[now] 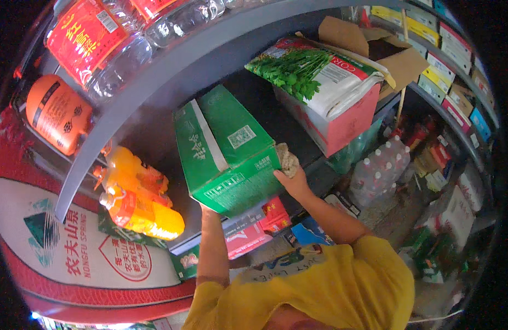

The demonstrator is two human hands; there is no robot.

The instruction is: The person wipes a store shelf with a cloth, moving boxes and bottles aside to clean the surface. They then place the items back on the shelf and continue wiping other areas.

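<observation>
A green cardboard carton (pixel 223 129) with a strip of pale tape along its top sits tilted at the front of a dark shelf (pixel 237 91). My left hand (pixel 208 209) supports its near lower left corner from beneath; most of those fingers are hidden by the carton. Against the carton's right side, my right hand (pixel 292 180) is closed on a crumpled beige cloth (pixel 287 159). Orange drink bottles (pixel 138 203) stand on the shelf just left of the carton.
Right of the carton, a bag with a leafy green picture (pixel 320 74) lies on a pinkish box (pixel 353 121). An opened brown carton (pixel 405 58) is behind it. A grey shelf edge (pixel 149 71) curves overhead, carrying large bottles (pixel 94 47). Wrapped bottles (pixel 380 168) stand on the floor.
</observation>
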